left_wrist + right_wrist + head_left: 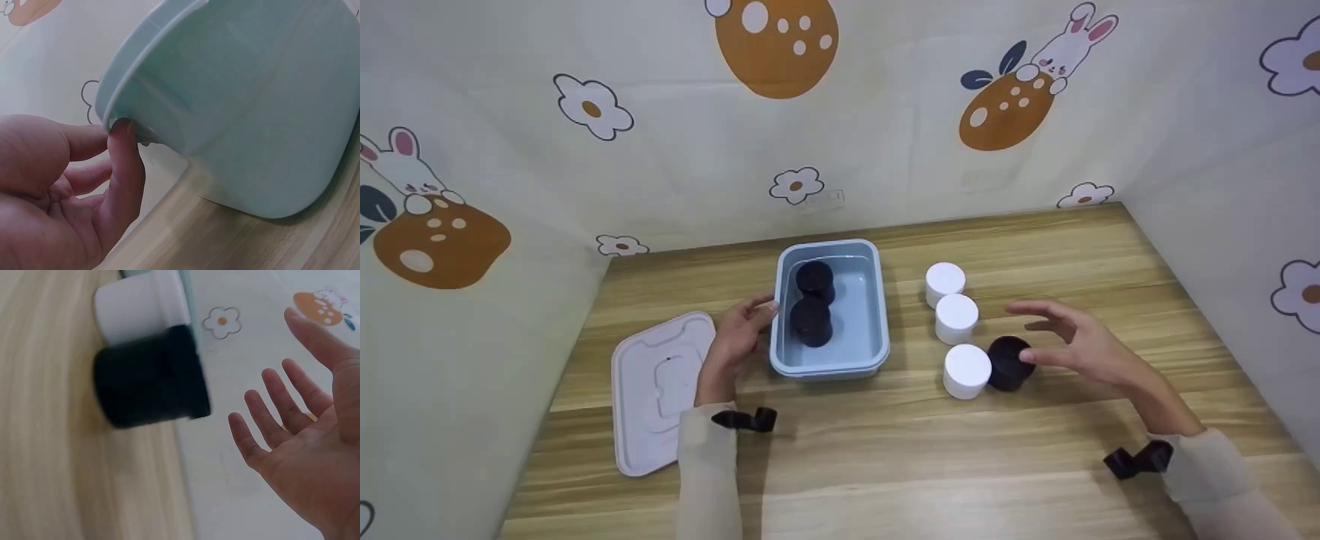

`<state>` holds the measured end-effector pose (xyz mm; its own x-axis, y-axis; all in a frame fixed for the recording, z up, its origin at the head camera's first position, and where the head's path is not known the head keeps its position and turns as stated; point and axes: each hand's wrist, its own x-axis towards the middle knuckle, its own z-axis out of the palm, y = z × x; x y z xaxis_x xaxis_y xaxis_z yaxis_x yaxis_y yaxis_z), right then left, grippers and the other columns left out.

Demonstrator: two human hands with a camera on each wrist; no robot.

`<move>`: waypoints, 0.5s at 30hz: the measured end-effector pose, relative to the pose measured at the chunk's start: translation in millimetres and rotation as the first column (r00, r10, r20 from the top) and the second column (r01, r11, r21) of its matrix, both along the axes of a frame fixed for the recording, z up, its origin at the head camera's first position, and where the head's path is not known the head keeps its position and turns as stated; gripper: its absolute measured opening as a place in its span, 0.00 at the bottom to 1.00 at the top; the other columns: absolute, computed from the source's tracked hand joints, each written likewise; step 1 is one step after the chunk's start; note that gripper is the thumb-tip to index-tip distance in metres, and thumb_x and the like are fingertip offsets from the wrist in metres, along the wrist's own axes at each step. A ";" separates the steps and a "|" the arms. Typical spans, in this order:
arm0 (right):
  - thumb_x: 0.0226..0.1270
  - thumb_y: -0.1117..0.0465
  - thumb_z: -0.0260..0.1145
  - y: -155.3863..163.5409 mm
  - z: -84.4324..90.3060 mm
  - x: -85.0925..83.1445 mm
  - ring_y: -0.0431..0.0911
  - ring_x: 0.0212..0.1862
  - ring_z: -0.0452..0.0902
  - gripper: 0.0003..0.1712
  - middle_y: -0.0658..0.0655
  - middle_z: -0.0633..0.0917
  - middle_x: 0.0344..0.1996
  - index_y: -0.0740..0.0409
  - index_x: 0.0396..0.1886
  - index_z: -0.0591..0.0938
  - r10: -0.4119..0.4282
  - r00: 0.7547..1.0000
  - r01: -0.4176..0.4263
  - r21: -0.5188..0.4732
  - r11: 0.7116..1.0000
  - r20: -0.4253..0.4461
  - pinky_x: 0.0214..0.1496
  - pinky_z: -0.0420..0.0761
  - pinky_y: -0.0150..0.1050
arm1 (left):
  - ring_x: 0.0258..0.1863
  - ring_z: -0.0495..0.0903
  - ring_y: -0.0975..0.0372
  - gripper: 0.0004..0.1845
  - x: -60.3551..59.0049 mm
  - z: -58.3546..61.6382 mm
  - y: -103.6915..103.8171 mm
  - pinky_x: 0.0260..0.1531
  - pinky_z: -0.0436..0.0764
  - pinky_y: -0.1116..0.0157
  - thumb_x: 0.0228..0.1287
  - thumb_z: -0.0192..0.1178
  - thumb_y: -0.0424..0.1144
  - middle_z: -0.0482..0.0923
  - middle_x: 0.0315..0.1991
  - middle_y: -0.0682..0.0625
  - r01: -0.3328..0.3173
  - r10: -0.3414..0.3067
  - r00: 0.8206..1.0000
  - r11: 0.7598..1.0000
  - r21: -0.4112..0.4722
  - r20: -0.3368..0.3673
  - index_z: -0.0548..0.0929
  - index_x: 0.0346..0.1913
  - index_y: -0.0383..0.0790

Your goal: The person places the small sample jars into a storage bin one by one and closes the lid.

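A blue-grey plastic container (879, 315) sits mid-table with two black jars (812, 321) inside it. My left hand (744, 330) rests against its left side, and in the left wrist view a fingertip (121, 135) touches just under the container's rim (135, 67). My right hand (1069, 339) hovers with its fingers spread straight, holding nothing, just right of a black jar (1009, 363) on the table. In the right wrist view that black jar (149, 382) stands apart from the open palm (304, 450), with a white jar (140, 306) behind it.
Three white jars (956, 316) stand in a row right of the container, the nearest one touching the black jar. A pale lid (656, 390) lies flat at the left. Patterned walls close in the back and both sides.
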<state>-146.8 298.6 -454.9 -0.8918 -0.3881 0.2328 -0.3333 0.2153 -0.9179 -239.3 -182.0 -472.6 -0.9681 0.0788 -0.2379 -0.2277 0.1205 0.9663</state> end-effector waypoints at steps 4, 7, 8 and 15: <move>0.57 0.74 0.72 8.9 -15.4 -2.5 0.36 0.68 0.71 0.40 0.47 0.77 0.67 0.65 0.70 0.70 0.057 0.997 -0.060 0.056 0.997 0.048 0.65 0.74 0.30 | 0.37 0.85 0.64 0.24 1.3 -1.2 -1.3 0.32 0.84 0.66 0.76 0.56 0.40 0.85 0.46 0.47 0.003 -0.003 1.000 1.000 -0.004 0.016 0.72 0.69 0.35; 0.55 0.72 0.74 12.4 -25.8 -3.0 0.34 0.69 0.69 0.44 0.59 0.73 0.70 0.63 0.72 0.67 0.083 0.993 -0.090 0.090 0.992 0.082 0.66 0.72 0.27 | 0.37 0.85 0.64 0.23 0.6 -1.0 -0.6 0.35 0.84 0.67 0.76 0.56 0.39 0.86 0.45 0.47 0.001 -0.001 1.000 1.000 0.012 0.012 0.72 0.69 0.34; 0.54 0.72 0.75 12.8 -28.9 -3.6 0.33 0.69 0.69 0.45 0.63 0.72 0.71 0.63 0.73 0.67 0.090 0.992 -0.099 0.101 0.990 0.091 0.66 0.71 0.26 | 0.38 0.85 0.64 0.23 0.5 -0.7 -0.6 0.36 0.84 0.67 0.76 0.56 0.39 0.86 0.45 0.47 0.002 -0.002 1.000 1.000 0.015 0.009 0.72 0.69 0.33; 0.51 0.70 0.78 13.3 -43.6 -5.6 0.25 0.65 0.69 0.51 0.77 0.68 0.68 0.67 0.74 0.63 0.106 0.984 -0.124 0.125 0.984 0.147 0.64 0.70 0.21 | 0.40 0.84 0.63 0.22 1.1 0.9 1.0 0.38 0.83 0.66 0.77 0.54 0.38 0.84 0.46 0.45 0.001 -0.001 1.000 1.000 -0.025 0.010 0.72 0.69 0.35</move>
<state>-152.4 311.9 -498.5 -0.8593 -0.5090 0.0491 -0.2344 0.3066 -0.9225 -238.2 -181.0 -471.7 -0.9657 0.0734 -0.2493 -0.2370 0.1450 0.9606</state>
